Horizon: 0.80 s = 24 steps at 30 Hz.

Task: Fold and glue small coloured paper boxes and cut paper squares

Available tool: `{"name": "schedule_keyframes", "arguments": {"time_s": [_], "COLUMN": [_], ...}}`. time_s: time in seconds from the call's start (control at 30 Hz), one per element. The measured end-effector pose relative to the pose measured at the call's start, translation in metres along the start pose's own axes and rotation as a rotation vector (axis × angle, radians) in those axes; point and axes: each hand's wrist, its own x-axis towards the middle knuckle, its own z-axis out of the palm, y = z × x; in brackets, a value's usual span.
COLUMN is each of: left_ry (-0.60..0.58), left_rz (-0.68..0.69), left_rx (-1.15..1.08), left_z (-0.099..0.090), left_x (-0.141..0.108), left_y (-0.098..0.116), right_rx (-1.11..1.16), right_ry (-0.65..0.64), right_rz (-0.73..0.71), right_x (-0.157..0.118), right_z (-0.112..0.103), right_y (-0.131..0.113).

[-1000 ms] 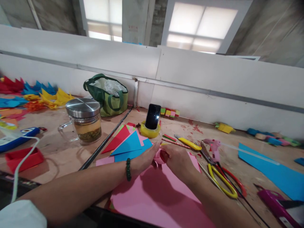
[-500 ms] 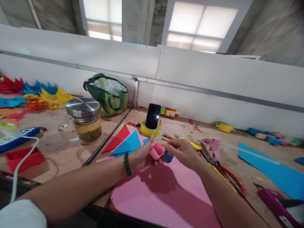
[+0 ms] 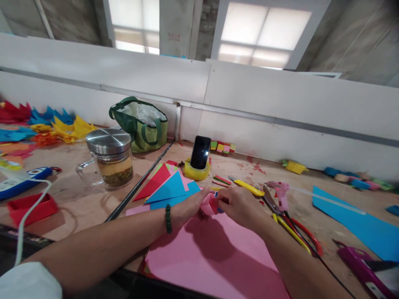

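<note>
Between my hands is a small folded pink paper piece (image 3: 208, 206), with a bit of red showing at its right side. My left hand (image 3: 190, 204), with a green bead bracelet at the wrist, is wrapped round its left side. The bent fingers of my right hand (image 3: 237, 204) press together at its right edge, over the red part. A little blue shows behind the right fingers. Both hands are above a large pink sheet (image 3: 215, 257), which carries their shadow. My left fingertips are partly hidden.
A glass mug (image 3: 114, 160), a green bag (image 3: 149, 128) and a phone (image 3: 200, 153) on yellow tape stand behind. Blue and red sheets (image 3: 170, 189) lie left of my hands. Scissors (image 3: 293, 228), a yellow cutter (image 3: 249, 187) and a pink glue gun (image 3: 281, 195) are right.
The pink piece has turned and its square opening no longer shows clearly; red now shows at its side. My left hand has tilted over it and its fingers have lowered.
</note>
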Motion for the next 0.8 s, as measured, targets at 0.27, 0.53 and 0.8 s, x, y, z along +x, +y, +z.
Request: {"name": "schedule_keyframes", "arguments": {"time_s": [0.27,0.53,0.8], "left_ry": [0.055,0.054,0.071], "left_rz": [-0.034,-0.145,-0.199], "left_rx": [-0.1,-0.207,-0.116], "left_z": [-0.006,-0.004,-0.003], "left_x": [0.002,0.001,0.002], "left_y": [-0.005,0.002,-0.003], "right_rx": [0.094,0.249,0.213], "right_ry": [-0.026,-0.113,-0.185], "right_rz": [-0.019,-0.056,-0.11], "right_x": [0.001,0.006,0.005], "right_z": [-0.001,-0.001,0.005], "right_y": [0.01,0.025,0.023]}}
